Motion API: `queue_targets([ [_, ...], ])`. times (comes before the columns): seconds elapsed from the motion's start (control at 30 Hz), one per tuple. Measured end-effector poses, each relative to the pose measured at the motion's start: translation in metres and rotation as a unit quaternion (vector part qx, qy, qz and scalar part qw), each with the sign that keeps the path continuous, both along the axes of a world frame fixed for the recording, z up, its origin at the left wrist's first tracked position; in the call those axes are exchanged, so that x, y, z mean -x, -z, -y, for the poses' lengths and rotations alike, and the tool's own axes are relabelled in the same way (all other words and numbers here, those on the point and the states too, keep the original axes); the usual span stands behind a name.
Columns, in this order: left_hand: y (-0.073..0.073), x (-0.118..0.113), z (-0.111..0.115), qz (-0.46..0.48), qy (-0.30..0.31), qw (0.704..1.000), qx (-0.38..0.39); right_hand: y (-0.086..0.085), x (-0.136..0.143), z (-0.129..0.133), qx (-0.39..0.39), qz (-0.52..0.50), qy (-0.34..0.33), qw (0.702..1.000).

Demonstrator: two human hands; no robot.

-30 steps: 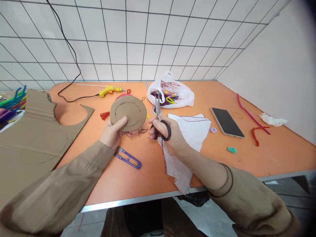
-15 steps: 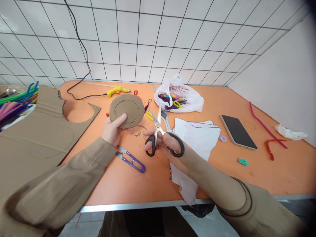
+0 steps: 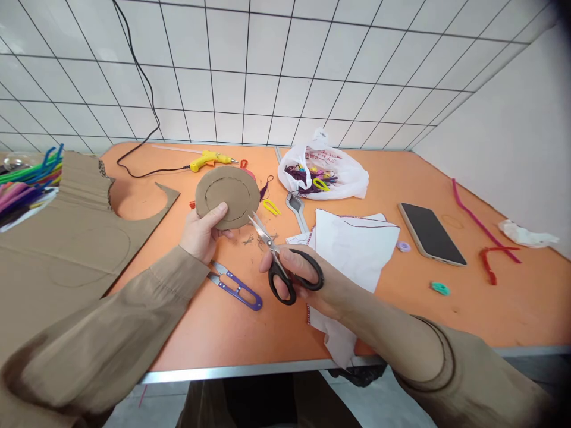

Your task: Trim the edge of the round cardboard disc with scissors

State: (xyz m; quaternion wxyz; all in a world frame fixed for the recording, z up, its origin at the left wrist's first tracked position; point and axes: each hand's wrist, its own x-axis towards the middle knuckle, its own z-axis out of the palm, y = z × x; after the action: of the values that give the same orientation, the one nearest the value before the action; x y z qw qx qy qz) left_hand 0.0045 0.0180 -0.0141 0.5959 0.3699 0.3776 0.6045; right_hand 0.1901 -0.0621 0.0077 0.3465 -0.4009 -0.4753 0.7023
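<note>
While the left hand [image 3: 200, 233] pinches the lower edge of a cardboard disc [image 3: 227, 197] between thumb and fingers [image 3: 217, 212], the right hand [image 3: 307, 282] grips black-handled scissors [image 3: 285, 264], fingers closed through the loops and blades pointing up-left, their tips just beside the disc's lower right edge. Just below the left fingers, purple thread snips [image 3: 234, 286] lie on the orange worktop [image 3: 446, 315]. To the right of the right fingers lies white cloth [image 3: 357, 244], with a phone [image 3: 431, 233] further right. Beyond the disc rests a yellow glue gun [image 3: 210, 159].
</note>
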Motion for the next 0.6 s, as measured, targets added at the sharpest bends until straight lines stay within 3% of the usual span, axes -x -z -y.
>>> queue_targets([
  [0.6, 0.0, -0.0021, 0.0026, -0.014, 0.015, 1.0, -0.021, -0.0015, -0.0003, -0.001, 0.06, -0.025, 0.018, 0.998],
])
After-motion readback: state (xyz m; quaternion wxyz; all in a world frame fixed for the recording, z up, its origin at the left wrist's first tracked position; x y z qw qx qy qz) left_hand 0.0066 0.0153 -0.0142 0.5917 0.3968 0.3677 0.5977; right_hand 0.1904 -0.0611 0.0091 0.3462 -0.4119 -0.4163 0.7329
